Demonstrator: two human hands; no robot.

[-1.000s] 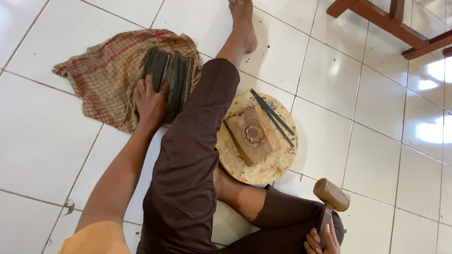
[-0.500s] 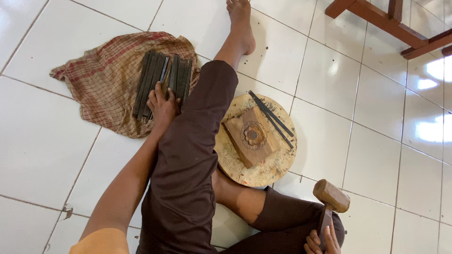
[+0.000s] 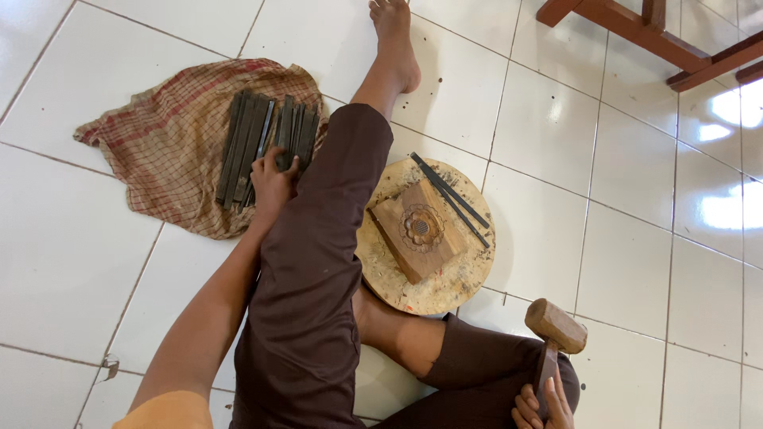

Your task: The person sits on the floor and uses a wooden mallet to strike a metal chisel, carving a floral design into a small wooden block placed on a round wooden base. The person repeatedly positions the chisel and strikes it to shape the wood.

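My left hand [image 3: 273,181] rests on a row of several dark metal chisels [image 3: 258,143] laid on a checked cloth [image 3: 167,143] at the upper left, its fingers curled around some of them. My right hand [image 3: 539,405] at the bottom edge grips the handle of a wooden mallet [image 3: 555,327], head up, resting on my knee. Between them a round wooden disc [image 3: 441,278] lies on the floor, bearing a wooden block [image 3: 419,230] carved with a flower, and two dark chisels [image 3: 451,199] beside it.
I sit on a white tiled floor [image 3: 604,199] with my left leg [image 3: 334,206] stretched across the middle and bare foot [image 3: 395,40] at the top. Reddish wooden furniture legs [image 3: 636,32] stand at the upper right.
My left hand has shifted along the row of chisels, spreading them apart on the cloth. The right hand and mallet have stayed in place.
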